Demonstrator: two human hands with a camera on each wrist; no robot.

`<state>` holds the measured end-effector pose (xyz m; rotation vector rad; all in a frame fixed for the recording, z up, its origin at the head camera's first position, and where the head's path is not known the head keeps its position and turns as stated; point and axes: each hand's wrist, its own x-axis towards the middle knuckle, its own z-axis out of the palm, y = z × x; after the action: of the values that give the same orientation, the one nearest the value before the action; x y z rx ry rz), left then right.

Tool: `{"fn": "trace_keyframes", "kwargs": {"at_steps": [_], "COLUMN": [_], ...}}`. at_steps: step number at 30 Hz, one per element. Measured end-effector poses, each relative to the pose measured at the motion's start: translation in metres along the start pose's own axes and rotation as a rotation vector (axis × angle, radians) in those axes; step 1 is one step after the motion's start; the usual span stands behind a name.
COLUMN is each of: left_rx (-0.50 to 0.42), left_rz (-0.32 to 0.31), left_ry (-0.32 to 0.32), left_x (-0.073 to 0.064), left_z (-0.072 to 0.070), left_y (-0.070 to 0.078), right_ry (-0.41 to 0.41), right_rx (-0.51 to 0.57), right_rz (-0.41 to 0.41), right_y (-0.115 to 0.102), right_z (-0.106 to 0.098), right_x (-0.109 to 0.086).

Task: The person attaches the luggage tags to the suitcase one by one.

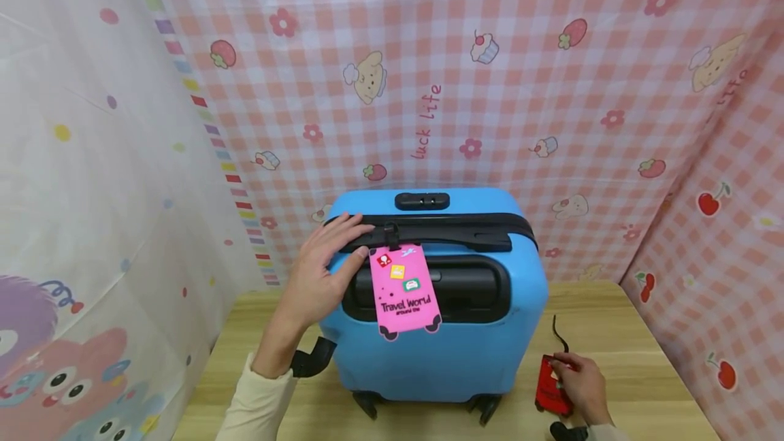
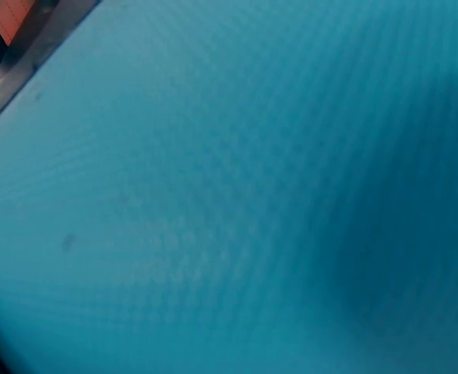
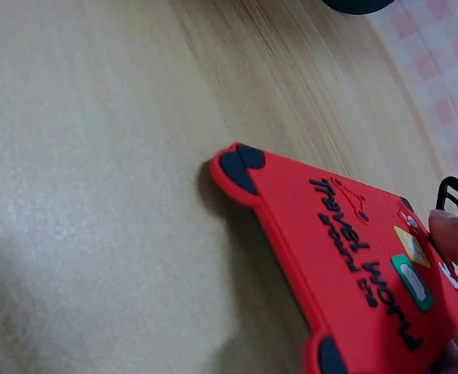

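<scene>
A blue suitcase stands upright on the table, its black top handle facing up. From that handle hangs a pink luggage tag on a black strap, lying over the dark recess in the case. My left hand rests on the suitcase's upper left corner, fingers stretched along the handle's end and thumb by the pink tag's edge. Right of the case, my right hand pinches a red luggage tag near its strap end. In the right wrist view its lower corner is close over the table.
A wooden table carries the suitcase on small black wheels. Behind it hangs a pink checked curtain, with a white printed curtain at the left and another checked one on the right. The blue shell fills the left wrist view.
</scene>
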<state>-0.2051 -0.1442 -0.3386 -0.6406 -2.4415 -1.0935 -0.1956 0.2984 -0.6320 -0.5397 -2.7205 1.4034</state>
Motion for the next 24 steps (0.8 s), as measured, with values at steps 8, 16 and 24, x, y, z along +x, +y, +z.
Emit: {"fn": "trace_keyframes", "kwargs": {"at_steps": [8, 16, 24], "left_rx": [-0.006, -0.007, -0.011], "left_rz": [0.007, 0.008, 0.002], "left_ry": [0.002, 0.003, 0.000], "left_x": [0.0001, 0.0001, 0.0000], "left_z": [0.0003, 0.0003, -0.0001], "left_y": [-0.0001, 0.0008, 0.0014], "right_ry": [0.010, 0.050, 0.027], "right_rx": [0.030, 0.028, 0.040], "right_rz": [0.055, 0.042, 0.046], "right_y": [0.0019, 0.0006, -0.0016], "right_z": [0.0012, 0.0002, -0.0037], "right_x": [0.0005, 0.0006, 0.0000]}}
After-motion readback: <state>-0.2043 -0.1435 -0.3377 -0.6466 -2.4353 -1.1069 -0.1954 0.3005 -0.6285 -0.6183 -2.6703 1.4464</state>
